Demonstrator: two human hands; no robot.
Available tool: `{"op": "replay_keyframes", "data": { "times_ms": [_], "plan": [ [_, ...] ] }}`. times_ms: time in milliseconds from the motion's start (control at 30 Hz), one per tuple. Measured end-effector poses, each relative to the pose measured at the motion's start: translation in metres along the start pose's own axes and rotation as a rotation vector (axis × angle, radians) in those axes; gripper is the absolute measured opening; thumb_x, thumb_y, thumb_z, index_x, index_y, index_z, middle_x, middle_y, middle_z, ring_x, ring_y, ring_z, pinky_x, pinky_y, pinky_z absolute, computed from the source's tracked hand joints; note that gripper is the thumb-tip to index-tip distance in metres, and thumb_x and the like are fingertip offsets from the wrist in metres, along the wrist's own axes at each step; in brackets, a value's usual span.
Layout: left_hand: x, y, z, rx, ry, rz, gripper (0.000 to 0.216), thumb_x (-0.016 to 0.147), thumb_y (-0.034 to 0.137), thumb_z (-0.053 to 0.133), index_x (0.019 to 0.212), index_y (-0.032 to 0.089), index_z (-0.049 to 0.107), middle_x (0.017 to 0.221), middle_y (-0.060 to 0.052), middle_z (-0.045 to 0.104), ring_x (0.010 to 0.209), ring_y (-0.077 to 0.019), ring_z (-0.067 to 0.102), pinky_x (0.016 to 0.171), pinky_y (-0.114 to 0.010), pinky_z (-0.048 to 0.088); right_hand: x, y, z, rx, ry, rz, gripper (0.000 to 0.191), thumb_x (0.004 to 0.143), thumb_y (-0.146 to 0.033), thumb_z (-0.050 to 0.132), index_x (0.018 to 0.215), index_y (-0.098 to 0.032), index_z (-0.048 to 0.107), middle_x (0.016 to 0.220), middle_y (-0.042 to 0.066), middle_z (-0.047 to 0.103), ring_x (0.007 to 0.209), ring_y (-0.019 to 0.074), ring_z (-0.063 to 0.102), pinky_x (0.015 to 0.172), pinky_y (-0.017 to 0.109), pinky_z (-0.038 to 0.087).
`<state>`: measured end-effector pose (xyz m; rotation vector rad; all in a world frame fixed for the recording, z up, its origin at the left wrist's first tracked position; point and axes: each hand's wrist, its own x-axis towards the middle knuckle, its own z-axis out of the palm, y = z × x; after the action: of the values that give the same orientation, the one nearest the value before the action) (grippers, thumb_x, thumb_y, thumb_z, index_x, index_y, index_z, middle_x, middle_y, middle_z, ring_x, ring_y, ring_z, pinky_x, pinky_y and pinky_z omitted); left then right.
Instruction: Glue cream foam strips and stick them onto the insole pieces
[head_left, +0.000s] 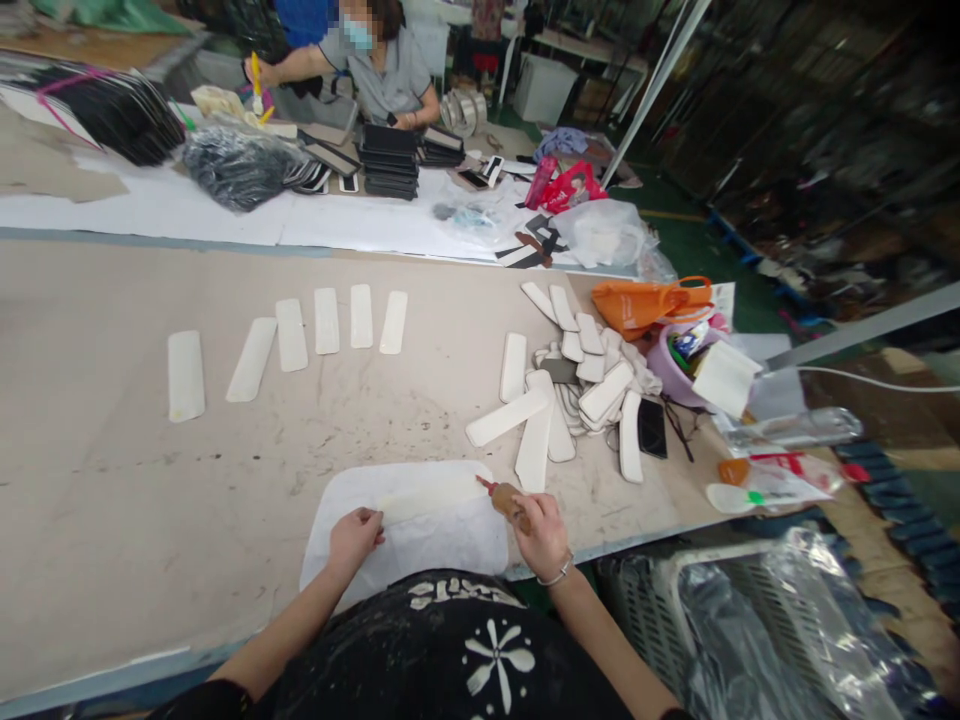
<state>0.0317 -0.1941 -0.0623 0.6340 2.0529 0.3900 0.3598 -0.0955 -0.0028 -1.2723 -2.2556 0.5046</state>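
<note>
A white strip (431,497) lies on a white sheet (420,540) at the near edge of the table (112,480). My left hand (352,535) presses the strip's left end with curled fingers. My right hand (541,535) is closed on a small brown glue bottle (506,497) whose red tip touches the strip's right end. A loose pile of similar white strips (570,395) lies just beyond my right hand. Several more strips (322,325) are laid out in a row further back on the left.
An orange bag (645,300), a pink tub (671,365), a black phone (652,428) and plastic bottles (795,430) crowd the table's right end. Across the far table a person in a grey shirt (390,70) works beside stacks of black pieces (390,160).
</note>
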Motion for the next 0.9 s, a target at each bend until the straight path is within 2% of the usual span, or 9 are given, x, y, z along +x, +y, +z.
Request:
{"op": "replay_keyframes", "data": {
  "times_ms": [100,167,367,467,633,800,900],
  "plan": [
    [-0.001,0.0,0.001,-0.038,-0.001,-0.015,0.029,0.076,0.04,0.045,0.079,0.016,0.06,0.069,-0.005,0.071,0.061,-0.0175,0.068,0.055,-0.024,0.051,0.0,-0.003,-0.003,-0.006,0.026,0.002,0.03,0.077,-0.013,0.055,0.106,-0.021,0.059,0.092,0.009,0.052,0.088,0.0247,0.05,0.076,0.043,0.048],
    [-0.001,0.0,0.001,-0.047,0.012,-0.02,0.027,0.076,0.039,0.046,0.078,0.016,0.06,0.068,-0.005,0.071,0.06,-0.0172,0.067,0.054,-0.024,0.051,0.001,-0.014,-0.001,0.043,-0.004,-0.015,0.032,0.078,-0.012,0.055,0.108,-0.021,0.058,0.093,0.009,0.052,0.089,0.0239,0.049,0.077,0.042,0.048],
    [-0.002,-0.001,0.002,-0.042,0.035,-0.001,0.023,0.076,0.035,0.046,0.076,0.016,0.059,0.067,-0.005,0.07,0.058,-0.0153,0.066,0.052,-0.022,0.049,0.018,-0.063,0.027,0.2,-0.169,-0.19,0.033,0.077,-0.01,0.054,0.107,-0.022,0.057,0.089,0.006,0.053,0.086,0.0206,0.049,0.074,0.035,0.046],
    [-0.003,0.0,0.002,-0.048,0.041,-0.012,0.023,0.075,0.035,0.046,0.076,0.016,0.059,0.067,-0.005,0.07,0.058,-0.0155,0.066,0.052,-0.022,0.049,0.026,-0.073,0.038,0.186,-0.204,-0.264,0.031,0.077,-0.01,0.054,0.105,-0.022,0.059,0.086,0.005,0.053,0.083,0.02,0.049,0.073,0.034,0.044],
    [-0.004,0.001,0.001,-0.056,0.034,-0.014,0.026,0.076,0.038,0.046,0.077,0.016,0.059,0.068,-0.005,0.07,0.058,-0.016,0.067,0.055,-0.023,0.049,0.028,-0.064,0.035,0.124,-0.22,-0.264,0.032,0.077,-0.01,0.052,0.105,-0.021,0.06,0.087,0.007,0.053,0.084,0.0212,0.048,0.073,0.036,0.044],
    [-0.004,0.0,0.0,-0.054,0.031,-0.01,0.025,0.077,0.038,0.046,0.077,0.016,0.059,0.068,-0.004,0.07,0.059,-0.016,0.067,0.057,-0.023,0.049,0.016,-0.037,0.015,0.028,-0.184,-0.151,0.03,0.078,-0.012,0.052,0.106,-0.022,0.06,0.089,0.007,0.054,0.086,0.0218,0.049,0.075,0.038,0.045],
    [-0.003,-0.001,0.0,-0.054,0.03,-0.004,0.026,0.077,0.038,0.046,0.077,0.016,0.059,0.068,-0.004,0.07,0.059,-0.016,0.067,0.056,-0.023,0.049,0.007,-0.015,0.0,-0.01,-0.109,-0.066,0.032,0.078,-0.013,0.053,0.108,-0.022,0.059,0.092,0.008,0.053,0.089,0.0231,0.049,0.077,0.041,0.047]
  ]
}}
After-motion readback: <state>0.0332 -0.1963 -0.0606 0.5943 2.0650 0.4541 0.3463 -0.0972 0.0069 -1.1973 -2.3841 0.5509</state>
